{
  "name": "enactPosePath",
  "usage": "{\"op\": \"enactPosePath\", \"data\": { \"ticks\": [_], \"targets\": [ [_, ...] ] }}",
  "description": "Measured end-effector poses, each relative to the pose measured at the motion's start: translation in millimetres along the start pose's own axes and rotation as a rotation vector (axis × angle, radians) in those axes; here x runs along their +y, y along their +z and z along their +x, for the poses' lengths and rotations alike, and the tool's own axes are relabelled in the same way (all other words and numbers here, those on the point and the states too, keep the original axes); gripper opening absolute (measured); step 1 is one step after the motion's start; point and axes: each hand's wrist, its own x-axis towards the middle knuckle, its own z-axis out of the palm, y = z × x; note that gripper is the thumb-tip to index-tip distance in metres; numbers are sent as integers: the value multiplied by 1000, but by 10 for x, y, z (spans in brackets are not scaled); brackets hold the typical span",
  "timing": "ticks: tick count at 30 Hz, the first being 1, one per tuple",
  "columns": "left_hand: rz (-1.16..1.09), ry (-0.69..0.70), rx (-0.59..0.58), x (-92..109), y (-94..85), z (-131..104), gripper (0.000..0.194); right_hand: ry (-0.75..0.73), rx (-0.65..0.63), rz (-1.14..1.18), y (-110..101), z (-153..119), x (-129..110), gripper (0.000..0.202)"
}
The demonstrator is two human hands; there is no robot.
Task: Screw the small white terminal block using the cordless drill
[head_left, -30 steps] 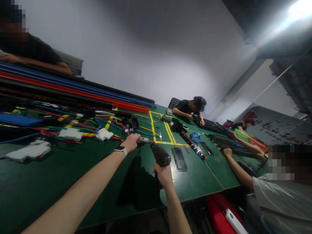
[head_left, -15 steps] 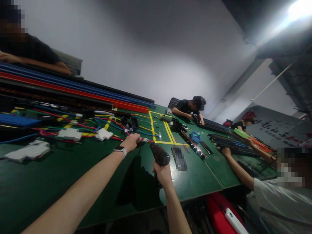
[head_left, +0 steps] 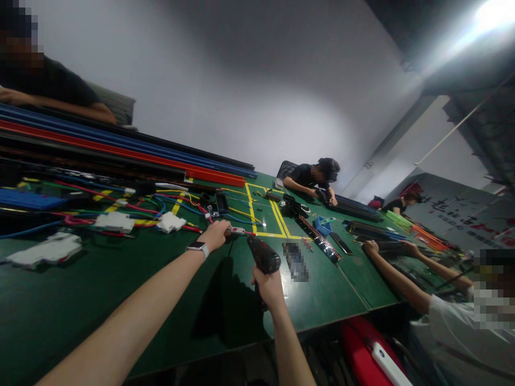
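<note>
My left hand [head_left: 216, 235], with a watch on its wrist, is closed on a small white-and-red part [head_left: 237, 230] above the green table [head_left: 169, 316]. Red wires run up to that hand from the left. My right hand [head_left: 269, 287] is wrapped round the grip of a dark power screwdriver [head_left: 263, 255]. The tool's front end is close to the right end of the small part; whether they touch cannot be made out. Just beyond my left hand sits a black open box [head_left: 221, 203] among wires.
White breakers [head_left: 115, 222] with coloured wires lie at the left, before long blue and orange rails [head_left: 217, 176]. A blurred dark flat object [head_left: 296, 261] lies right of the screwdriver. Beyond it are a copper-striped bar [head_left: 322, 242] and a blue holder [head_left: 323, 224]. People sit around.
The person at the right has lowered a raised hand to the table and shifted right; the green piece it was at now lies farther back. My hands have hardly moved.
</note>
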Motion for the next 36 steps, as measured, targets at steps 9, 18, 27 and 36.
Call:
{"op": "enactPosePath", "data": {
  "ticks": [9,18,27,36],
  "targets": [
    [-8,-12,-4,-7,4,-3,15,16,20,25,5,-42,-101,7],
    [-8,-10,-6,18,-29,-9,16,30,15,30,3,-40,-105,6],
    [-35,-25,-16,17,-29,-4,17,11,7,26,2,-22,-44,8],
    [-2,-18,-9,3,-7,-4,17,7,-8,33,-2,-16,-41,8]
  ]
}}
